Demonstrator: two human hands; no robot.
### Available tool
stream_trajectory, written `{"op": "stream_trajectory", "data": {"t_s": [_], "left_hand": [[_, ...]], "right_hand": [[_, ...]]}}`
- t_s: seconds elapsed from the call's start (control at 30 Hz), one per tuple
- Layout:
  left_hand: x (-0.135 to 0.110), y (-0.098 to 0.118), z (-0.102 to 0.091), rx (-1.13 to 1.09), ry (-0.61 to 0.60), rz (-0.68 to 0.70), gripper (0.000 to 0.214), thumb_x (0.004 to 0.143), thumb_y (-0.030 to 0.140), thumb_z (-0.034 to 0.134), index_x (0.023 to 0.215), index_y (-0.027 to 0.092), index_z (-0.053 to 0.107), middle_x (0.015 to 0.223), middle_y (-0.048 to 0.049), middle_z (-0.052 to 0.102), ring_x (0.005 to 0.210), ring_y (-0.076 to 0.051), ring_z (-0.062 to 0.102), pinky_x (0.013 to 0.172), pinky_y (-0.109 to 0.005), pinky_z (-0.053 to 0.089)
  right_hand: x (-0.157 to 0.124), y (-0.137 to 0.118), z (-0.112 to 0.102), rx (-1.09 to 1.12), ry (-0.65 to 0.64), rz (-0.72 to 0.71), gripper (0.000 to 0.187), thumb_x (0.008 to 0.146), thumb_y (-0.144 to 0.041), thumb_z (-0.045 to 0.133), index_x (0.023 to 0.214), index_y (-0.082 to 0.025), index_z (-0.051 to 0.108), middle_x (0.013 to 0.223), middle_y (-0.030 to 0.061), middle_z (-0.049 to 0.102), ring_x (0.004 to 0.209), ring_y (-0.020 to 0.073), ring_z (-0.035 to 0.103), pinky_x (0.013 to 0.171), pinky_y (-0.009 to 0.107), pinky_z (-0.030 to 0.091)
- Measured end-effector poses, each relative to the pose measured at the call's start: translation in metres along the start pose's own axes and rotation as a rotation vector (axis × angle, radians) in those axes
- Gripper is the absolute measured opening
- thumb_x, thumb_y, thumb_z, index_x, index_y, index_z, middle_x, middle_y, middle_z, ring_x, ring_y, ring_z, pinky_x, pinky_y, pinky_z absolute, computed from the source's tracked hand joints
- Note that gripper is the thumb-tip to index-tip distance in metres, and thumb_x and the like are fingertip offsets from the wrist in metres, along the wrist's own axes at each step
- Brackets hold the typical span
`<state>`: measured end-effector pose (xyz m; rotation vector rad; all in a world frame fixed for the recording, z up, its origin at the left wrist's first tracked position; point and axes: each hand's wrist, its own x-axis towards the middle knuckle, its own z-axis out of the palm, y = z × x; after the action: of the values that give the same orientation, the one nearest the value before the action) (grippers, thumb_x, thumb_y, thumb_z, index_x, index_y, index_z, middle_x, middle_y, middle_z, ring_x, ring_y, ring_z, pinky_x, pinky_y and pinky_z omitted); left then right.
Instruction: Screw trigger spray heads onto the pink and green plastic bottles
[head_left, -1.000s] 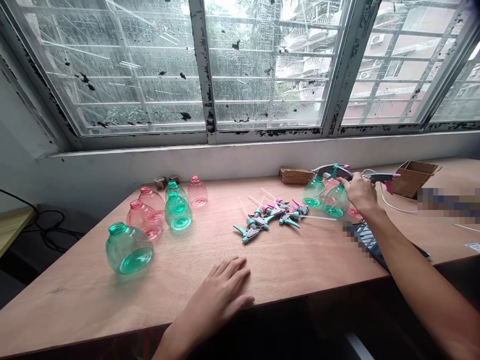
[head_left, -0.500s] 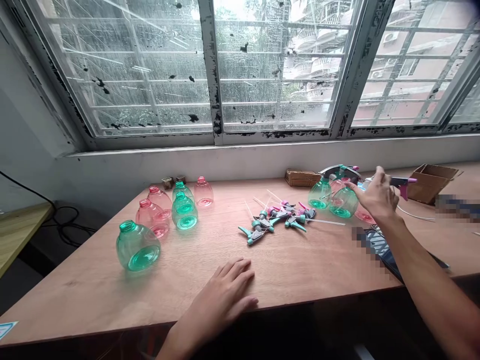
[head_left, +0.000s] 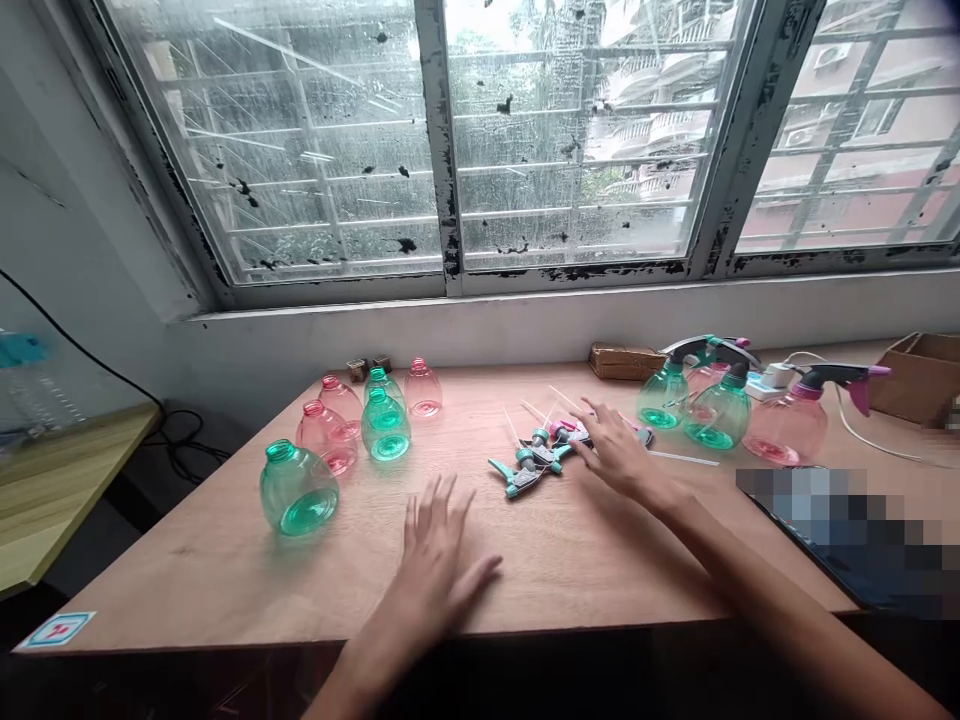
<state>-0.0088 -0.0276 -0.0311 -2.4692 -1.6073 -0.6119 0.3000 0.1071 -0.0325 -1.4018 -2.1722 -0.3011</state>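
My left hand (head_left: 439, 555) hovers with fingers spread over the front of the wooden table, holding nothing. Above the pile of spray heads (head_left: 532, 460), my right hand (head_left: 619, 450) reaches with its fingers apart, covering part of the pile; nothing shows in its grasp. The heads are grey with teal or pink triggers and thin white tubes. To the left stand open-necked bottles, among them a green bottle (head_left: 300, 495) in front and a pink bottle (head_left: 424, 388) at the back. On the right are bottles fitted with spray heads, including a green spray bottle (head_left: 718, 410) and a pink spray bottle (head_left: 791, 425).
A brown cardboard box (head_left: 626, 361) lies near the wall, and an open carton (head_left: 919, 380) stands far right. A white power adapter (head_left: 778, 376) with a cable sits behind the spray bottles. A dark blurred-out device (head_left: 840, 560) lies at the right front edge.
My right hand has left the pink spray bottle at the right and swung left to the spray-head pile. My left hand has lifted slightly and spread its fingers. The view has shifted slightly left.
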Motion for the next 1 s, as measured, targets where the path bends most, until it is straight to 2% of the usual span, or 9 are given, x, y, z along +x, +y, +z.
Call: {"op": "stream_trajectory", "data": {"t_s": [0.13, 0.23, 0.33, 0.47, 0.53, 0.7, 0.83, 0.9, 1.0], "left_hand": [[0.05, -0.047, -0.017, 0.132, 0.18, -0.171, 0.074, 0.093, 0.045, 0.062, 0.147, 0.005, 0.031, 0.155, -0.0313, 0.029, 0.149, -0.046, 0.016, 0.116, -0.067, 0.022], [0.094, -0.076, -0.036, 0.189, 0.259, -0.23, 0.069, 0.097, 0.039, 0.054, 0.15, 0.006, 0.025, 0.156, -0.0269, 0.03, 0.148, -0.038, 0.022, 0.119, -0.054, 0.026], [0.121, -0.088, -0.043, 0.236, 0.27, -0.295, 0.065, 0.096, 0.038, 0.054, 0.145, 0.001, 0.034, 0.149, -0.0296, 0.039, 0.143, -0.041, 0.03, 0.114, -0.056, 0.031], [0.133, -0.095, -0.042, 0.289, 0.337, -0.404, 0.065, 0.094, 0.035, 0.057, 0.144, -0.001, 0.036, 0.156, -0.0316, 0.026, 0.149, -0.045, 0.009, 0.117, -0.063, 0.015], [0.136, -0.1, -0.042, 0.278, 0.355, -0.466, 0.067, 0.093, 0.035, 0.057, 0.145, 0.001, 0.032, 0.156, -0.0325, 0.025, 0.148, -0.047, 0.012, 0.115, -0.065, 0.018], [0.132, -0.106, -0.05, 0.129, 0.214, -0.498, 0.055, 0.094, 0.039, 0.057, 0.134, 0.003, 0.043, 0.121, -0.0315, 0.062, 0.112, -0.048, 0.062, 0.088, -0.058, 0.051], [0.104, -0.082, -0.047, 0.006, 0.148, -0.405, 0.068, 0.09, 0.047, 0.067, 0.138, 0.011, 0.035, 0.125, -0.0269, 0.062, 0.109, -0.045, 0.066, 0.085, -0.052, 0.055], [0.081, -0.061, -0.042, -0.059, 0.159, -0.362, 0.074, 0.087, 0.047, 0.07, 0.14, 0.015, 0.029, 0.134, -0.0254, 0.056, 0.116, -0.042, 0.063, 0.091, -0.05, 0.054], [0.043, -0.029, -0.033, -0.171, 0.186, -0.305, 0.076, 0.087, 0.046, 0.071, 0.14, 0.018, 0.024, 0.138, -0.0209, 0.053, 0.124, -0.035, 0.06, 0.099, -0.046, 0.051]], "right_hand": [[-0.012, 0.002, 0.004, 0.014, -0.107, -0.128, 0.042, 0.098, -0.025, 0.045, 0.139, -0.026, 0.052, 0.151, 0.0131, 0.046, 0.133, 0.0342, 0.047, 0.105, 0.052, 0.042], [-0.01, -0.001, 0.007, 0.011, -0.164, -0.167, 0.046, 0.096, -0.019, 0.044, 0.141, -0.025, 0.051, 0.148, 0.0135, 0.05, 0.134, 0.0334, 0.047, 0.106, 0.053, 0.04], [0.005, -0.011, 0.011, 0.007, -0.159, -0.154, 0.053, 0.096, -0.014, 0.042, 0.147, -0.026, 0.043, 0.146, 0.0143, 0.052, 0.131, 0.0336, 0.05, 0.106, 0.054, 0.038], [0.024, -0.036, 0.01, 0.012, -0.169, -0.195, 0.043, 0.103, -0.022, 0.038, 0.145, -0.026, 0.046, 0.148, 0.0153, 0.05, 0.13, 0.0344, 0.049, 0.107, 0.056, 0.035], [0.026, -0.05, 0.007, 0.025, -0.197, -0.252, 0.039, 0.104, -0.033, 0.04, 0.141, -0.024, 0.051, 0.149, 0.0177, 0.048, 0.133, 0.0359, 0.046, 0.108, 0.058, 0.033], [0.022, -0.07, 0.001, 0.092, -0.33, -0.426, 0.044, 0.1, -0.056, 0.046, 0.131, -0.028, 0.062, 0.14, 0.015, 0.057, 0.134, 0.0332, 0.047, 0.112, 0.059, 0.028], [0.018, -0.071, -0.004, 0.231, -0.458, -0.462, 0.069, 0.085, -0.073, 0.057, 0.134, -0.024, 0.06, 0.147, 0.0189, 0.049, 0.141, 0.0407, 0.037, 0.113, 0.065, 0.025], [0.014, -0.074, -0.008, 0.25, -0.47, -0.431, 0.064, 0.086, -0.066, 0.062, 0.134, -0.024, 0.06, 0.15, 0.0183, 0.046, 0.14, 0.0412, 0.039, 0.111, 0.062, 0.033], [-0.001, -0.087, -0.02, 0.223, -0.436, -0.395, 0.036, 0.097, -0.039, 0.06, 0.13, -0.023, 0.062, 0.149, 0.0148, 0.048, 0.136, 0.0348, 0.047, 0.105, 0.047, 0.047]]}}
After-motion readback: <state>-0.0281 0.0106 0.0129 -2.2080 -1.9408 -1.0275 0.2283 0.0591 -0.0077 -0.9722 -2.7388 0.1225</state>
